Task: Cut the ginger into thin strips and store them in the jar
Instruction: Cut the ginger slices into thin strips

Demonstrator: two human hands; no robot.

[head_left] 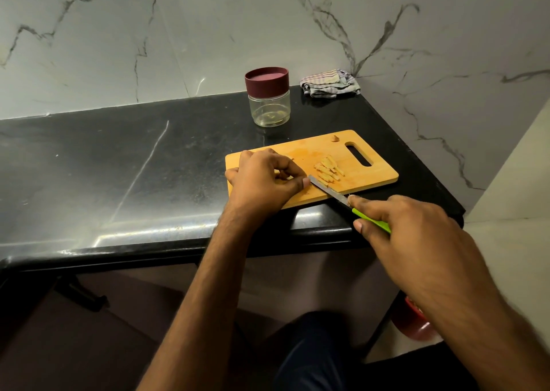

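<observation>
Your right hand [407,230] has its grip closed around the green handle of the knife [342,197], whose blade tip lies on the cutting board [369,176] touching the pile of ginger strips [329,169]. Your left hand [263,179] rests on the board's left part, fingers curled on a bit of ginger, thumb just beside the blade tip. One scrap [335,138] sits near the board's far edge. Behind the board on the black surface [119,167] stands the jar [269,99], lid on. A folded cloth [330,83] lies in the corner beside it.
</observation>
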